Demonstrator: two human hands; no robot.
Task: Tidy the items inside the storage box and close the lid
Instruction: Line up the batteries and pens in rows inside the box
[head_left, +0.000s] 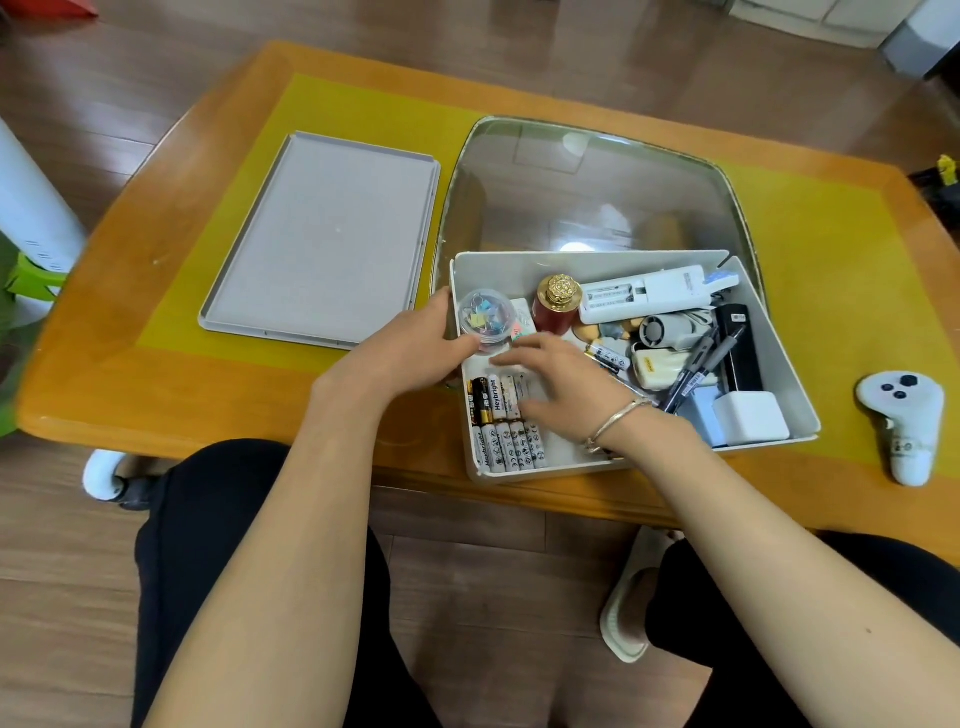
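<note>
Bare forearms, silver bangle (618, 415) on right wrist, black trousers (208, 519), pale slipper (631, 597)

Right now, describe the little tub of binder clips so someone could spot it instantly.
Find the open white storage box on the orange wooden table. In its far-left corner sits a small round clear plastic tub of pastel binder clips, left of the red gold-capped bottle; nothing else there is see-through.

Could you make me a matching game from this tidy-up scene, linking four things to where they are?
Things:
1. flat grey plastic lid
2. white game controller
3. row of white cylindrical batteries
4. small clear tub of coloured clips

Places:
A. box's near left corner
B. table, right of box
C. table, left of box
D. box's far left corner

Pairs: 1-C, 2-B, 3-A, 4-D
</note>
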